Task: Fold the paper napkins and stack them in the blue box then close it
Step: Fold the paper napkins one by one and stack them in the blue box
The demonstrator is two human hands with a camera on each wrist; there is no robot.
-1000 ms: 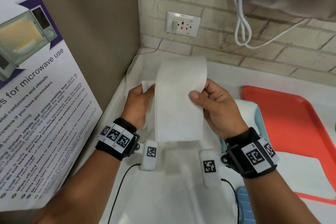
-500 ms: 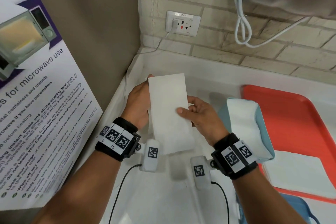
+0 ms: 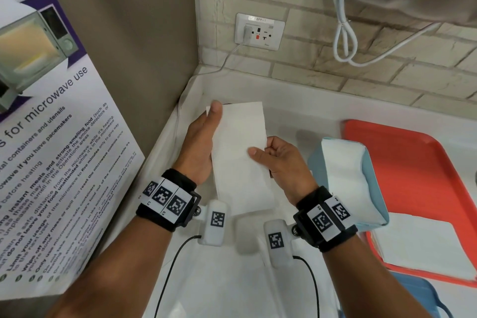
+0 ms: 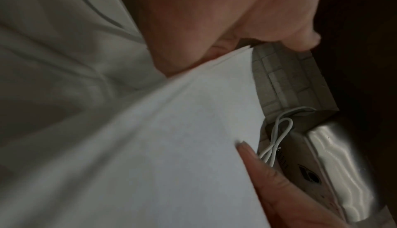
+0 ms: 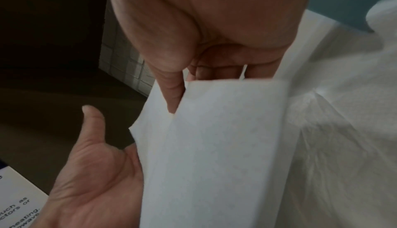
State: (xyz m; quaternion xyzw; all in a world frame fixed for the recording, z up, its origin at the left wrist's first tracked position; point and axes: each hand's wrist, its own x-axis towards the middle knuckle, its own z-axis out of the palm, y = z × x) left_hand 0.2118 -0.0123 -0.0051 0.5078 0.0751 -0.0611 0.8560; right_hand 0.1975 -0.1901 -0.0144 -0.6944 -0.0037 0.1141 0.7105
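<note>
A white paper napkin [image 3: 240, 152], folded into a long narrow strip, is held upright over the counter between both hands. My left hand [image 3: 206, 137] lies flat along its left edge with straight fingers behind the napkin [image 5: 214, 147]; its thumb [image 5: 92, 113] stands free. My right hand [image 3: 263, 152] pinches the right edge, thumb on the front and fingers behind. In the right wrist view the thumb [image 5: 171, 96] sits in the fold. The blue box [image 3: 371, 170] stands open to the right, with white napkins inside.
An orange tray [image 3: 413, 157] lies at the right with a stack of flat napkins [image 3: 423, 248] on it. A blue lid [image 3: 423, 294] shows at the bottom right. A microwave poster [image 3: 51, 137] leans at the left. A socket [image 3: 259, 31] and a white cable [image 3: 346, 33] are on the brick wall.
The wide napkin has been folded over into a narrow strip and lowered. My right hand has moved left and down along its edge, uncovering the blue box.
</note>
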